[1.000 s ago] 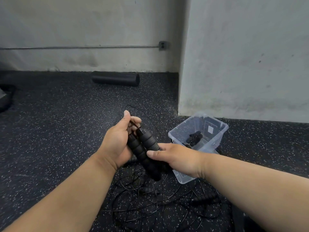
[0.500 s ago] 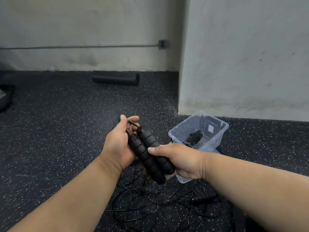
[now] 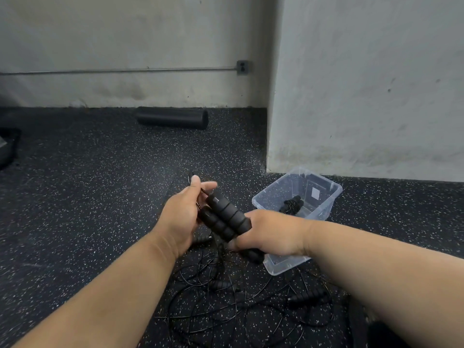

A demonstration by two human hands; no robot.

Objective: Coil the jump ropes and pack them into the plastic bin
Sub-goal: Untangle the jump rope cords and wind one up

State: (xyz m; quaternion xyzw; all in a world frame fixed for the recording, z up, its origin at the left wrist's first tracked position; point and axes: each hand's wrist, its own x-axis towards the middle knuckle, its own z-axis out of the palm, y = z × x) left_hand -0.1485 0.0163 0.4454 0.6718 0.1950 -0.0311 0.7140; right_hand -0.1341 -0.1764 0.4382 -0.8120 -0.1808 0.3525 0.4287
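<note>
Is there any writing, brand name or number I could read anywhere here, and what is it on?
No text here is readable.
White sticker on the far wall of the plastic bin: too small and blurred to read.
Black foam handles held in both hands: no markings visible.
Wall outlet: no lettering visible.

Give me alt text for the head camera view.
Two hands hold a pair of black foam jump rope handles side by side: the left hand at their top, the right hand lower. Tangled ropes lie on the speckled floor beside a clear plastic bin.
</note>
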